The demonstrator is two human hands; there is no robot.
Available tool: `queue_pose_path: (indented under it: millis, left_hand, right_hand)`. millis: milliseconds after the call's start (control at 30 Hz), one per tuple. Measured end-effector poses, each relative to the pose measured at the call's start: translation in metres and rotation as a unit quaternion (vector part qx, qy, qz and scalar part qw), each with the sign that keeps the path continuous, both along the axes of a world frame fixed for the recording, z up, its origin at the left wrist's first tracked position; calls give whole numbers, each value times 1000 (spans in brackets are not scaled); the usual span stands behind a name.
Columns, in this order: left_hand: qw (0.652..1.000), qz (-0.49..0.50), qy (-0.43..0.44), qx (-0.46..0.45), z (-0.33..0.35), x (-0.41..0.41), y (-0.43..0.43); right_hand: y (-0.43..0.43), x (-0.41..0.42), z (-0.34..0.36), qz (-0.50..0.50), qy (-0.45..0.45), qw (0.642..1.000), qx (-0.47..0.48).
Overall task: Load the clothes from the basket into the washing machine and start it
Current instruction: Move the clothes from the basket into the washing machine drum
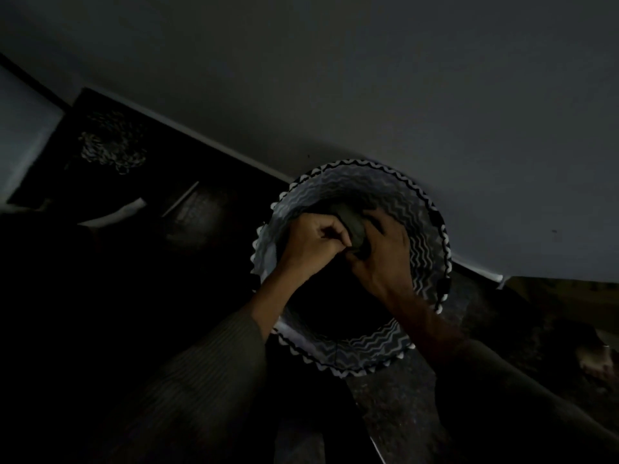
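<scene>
The scene is very dark. A round basket (418,229) with a black-and-white zigzag pattern stands on the floor against a pale wall. Both my hands are inside its mouth. My left hand (311,244) and my right hand (385,256) are closed together on a bunched dark grey-green garment (355,222) near the basket's far side. The basket's bottom is black and I cannot make out other clothes in it. The washing machine is not recognisable in this view.
A pale wall (435,95) runs diagonally behind the basket. To the left, a dark glossy panel (110,142) reflects the zigzag pattern. A bare foot (599,363) shows at the right edge on the dark speckled floor (395,406).
</scene>
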State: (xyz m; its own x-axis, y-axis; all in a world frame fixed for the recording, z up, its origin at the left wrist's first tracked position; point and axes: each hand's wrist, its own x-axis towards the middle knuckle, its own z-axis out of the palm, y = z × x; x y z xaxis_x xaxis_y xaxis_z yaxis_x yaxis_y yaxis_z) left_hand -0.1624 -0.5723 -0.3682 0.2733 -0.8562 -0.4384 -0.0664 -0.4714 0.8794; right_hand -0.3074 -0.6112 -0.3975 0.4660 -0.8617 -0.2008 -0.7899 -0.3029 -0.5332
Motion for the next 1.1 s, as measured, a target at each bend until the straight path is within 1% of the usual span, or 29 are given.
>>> queue_pose_path:
  millis: [67,133,233,300,367,467,600,700,767,800,833,867,933,1000,1067,1100]
  left_hand:
    - [1000,21,12,-13,10,-6,1]
    - [996,88,30,-11,16,-13,3]
    - [973,218,77,20,24,-19,12]
    - [957,265,109,49,30,-19,17]
    - [952,269,129,74,32,-16,21]
    - [958,240,129,92,34,-10,22]
    - [963,198,130,128,42,-7,18]
    - [952,180,188,164,46,-13,15]
    - [928,206,260,172,50,-20,12]
    - [913,230,291,171,52,-24,11]
    - [901,251,310,172,54,-27,11]
    - [893,261,321,176,53,-29,11]
    - [870,268,362,201,55,-32,12]
    - [826,304,424,213,59,-35,14]
    - [799,336,468,172,63,-38,14]
    - [790,350,482,149,63,-39,15]
  right_hand:
    - [3,-1,11,-44,-42,998,21]
    - [9,-2,26,-101,-84,990,44]
    - [18,-1,47,-170,-156,969,89]
    - [22,0,56,-204,-200,951,114]
    - [22,3,61,-249,-225,935,114]
    - [20,9,71,-315,-263,905,112]
    - [16,16,90,-363,-299,879,84]
    - [17,16,105,-347,-330,871,105]
    - [19,14,110,-387,-335,848,135]
    - [19,13,110,-423,-341,827,145]
    - [20,10,113,-458,-356,798,162]
    - [20,8,115,-489,-383,760,189]
    - [24,3,117,-532,-449,670,259]
    - [26,-3,121,-558,-478,599,317]
    - [25,-10,119,-564,-487,536,397]
    - [25,-13,118,-552,-481,528,430]
